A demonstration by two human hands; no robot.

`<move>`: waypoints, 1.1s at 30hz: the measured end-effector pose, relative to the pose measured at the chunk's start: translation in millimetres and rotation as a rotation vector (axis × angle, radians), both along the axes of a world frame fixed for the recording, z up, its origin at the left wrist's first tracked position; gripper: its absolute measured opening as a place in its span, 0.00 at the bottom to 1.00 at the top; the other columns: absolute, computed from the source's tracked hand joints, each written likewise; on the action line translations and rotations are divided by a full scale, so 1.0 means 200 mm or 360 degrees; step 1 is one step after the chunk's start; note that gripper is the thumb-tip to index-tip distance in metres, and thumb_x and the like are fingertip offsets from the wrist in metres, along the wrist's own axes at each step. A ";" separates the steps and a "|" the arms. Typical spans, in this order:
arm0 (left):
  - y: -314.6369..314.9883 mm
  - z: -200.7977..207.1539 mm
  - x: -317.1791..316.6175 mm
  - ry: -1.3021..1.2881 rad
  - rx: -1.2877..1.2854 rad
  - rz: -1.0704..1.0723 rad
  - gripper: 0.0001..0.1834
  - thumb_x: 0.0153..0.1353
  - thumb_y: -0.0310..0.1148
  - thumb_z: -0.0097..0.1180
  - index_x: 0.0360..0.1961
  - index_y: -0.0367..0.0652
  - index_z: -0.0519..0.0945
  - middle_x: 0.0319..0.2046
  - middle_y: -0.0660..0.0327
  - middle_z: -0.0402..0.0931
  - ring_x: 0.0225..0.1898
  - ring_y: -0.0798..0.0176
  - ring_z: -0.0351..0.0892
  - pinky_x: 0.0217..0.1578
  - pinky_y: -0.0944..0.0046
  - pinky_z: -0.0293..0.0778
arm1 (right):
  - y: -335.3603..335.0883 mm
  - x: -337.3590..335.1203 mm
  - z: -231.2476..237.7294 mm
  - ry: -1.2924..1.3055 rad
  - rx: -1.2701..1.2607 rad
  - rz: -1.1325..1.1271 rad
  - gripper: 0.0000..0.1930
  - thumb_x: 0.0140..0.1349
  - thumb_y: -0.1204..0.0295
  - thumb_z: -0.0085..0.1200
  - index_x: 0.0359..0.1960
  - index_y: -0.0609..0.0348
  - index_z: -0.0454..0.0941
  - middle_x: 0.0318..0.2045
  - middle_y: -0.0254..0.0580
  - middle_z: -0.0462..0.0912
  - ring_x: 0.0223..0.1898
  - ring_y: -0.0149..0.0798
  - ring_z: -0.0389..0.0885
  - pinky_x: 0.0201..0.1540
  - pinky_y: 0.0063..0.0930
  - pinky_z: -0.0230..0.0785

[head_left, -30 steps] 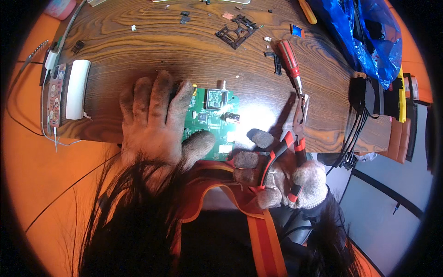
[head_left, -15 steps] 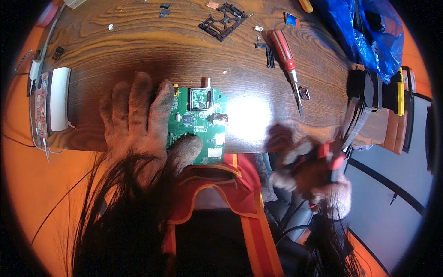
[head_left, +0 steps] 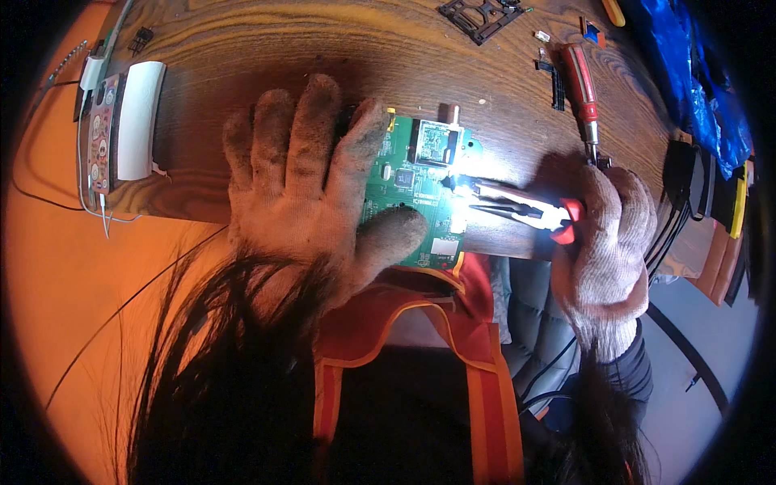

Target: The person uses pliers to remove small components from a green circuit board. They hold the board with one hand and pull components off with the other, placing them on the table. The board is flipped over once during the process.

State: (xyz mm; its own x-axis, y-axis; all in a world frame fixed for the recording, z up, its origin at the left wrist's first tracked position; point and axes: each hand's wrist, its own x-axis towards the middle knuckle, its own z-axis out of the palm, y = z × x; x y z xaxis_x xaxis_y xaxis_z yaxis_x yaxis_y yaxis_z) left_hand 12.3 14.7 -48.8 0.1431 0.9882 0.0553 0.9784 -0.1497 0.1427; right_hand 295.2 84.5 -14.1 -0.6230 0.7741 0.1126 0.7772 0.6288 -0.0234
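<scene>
A green circuit board (head_left: 396,190) lies near the table's front edge. My gloved left hand (head_left: 299,186) rests flat beside it, fingers stretched and spread, with the thumb laid across the board and the index finger along its left side. In my gloved right hand (head_left: 606,242) are long-nose pliers (head_left: 529,212) with red grips. Their jaws stand apart and point left, reaching the board's right edge by a metal connector. Glare hides whether the tips touch it. A square metal-framed part (head_left: 435,144) sits at the board's top.
Beyond my right hand lies a red-handled screwdriver (head_left: 580,85). Black plastic pieces (head_left: 482,18) are at the far side. A blue plastic bag (head_left: 687,81) and black cables stand at the right. A sticker-covered power strip (head_left: 103,133) and white curved piece (head_left: 141,121) are at the left.
My right hand has come up and left from beside the table edge, bringing the pliers to the board. The whole view has shifted; my left hand keeps its place on the board.
</scene>
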 end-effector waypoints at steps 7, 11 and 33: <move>0.01 -0.01 -0.01 0.0011 0.0047 -0.0041 0.49 0.54 0.59 0.62 0.72 0.44 0.61 0.68 0.35 0.57 0.67 0.22 0.55 0.66 0.25 0.49 | 0.00 -0.07 0.02 -0.0167 0.0085 0.0017 0.32 0.39 0.78 0.59 0.54 0.59 0.74 0.42 0.55 0.74 0.43 0.59 0.74 0.47 0.51 0.69; 0.09 0.00 -0.02 0.0247 0.0230 -0.0183 0.50 0.53 0.58 0.64 0.71 0.42 0.61 0.67 0.34 0.57 0.65 0.23 0.57 0.65 0.26 0.51 | -0.06 -0.10 0.08 -0.0427 -0.0177 -0.0185 0.37 0.44 0.78 0.63 0.61 0.55 0.68 0.48 0.57 0.72 0.49 0.60 0.74 0.48 0.50 0.73; 0.00 -0.03 0.13 0.0029 0.0226 0.0188 0.50 0.47 0.59 0.67 0.69 0.47 0.67 0.65 0.42 0.63 0.63 0.28 0.61 0.62 0.32 0.60 | -0.04 -0.45 0.46 -0.1478 -0.0186 -0.0347 0.34 0.41 0.76 0.74 0.53 0.53 0.72 0.40 0.48 0.76 0.45 0.48 0.78 0.46 0.42 0.73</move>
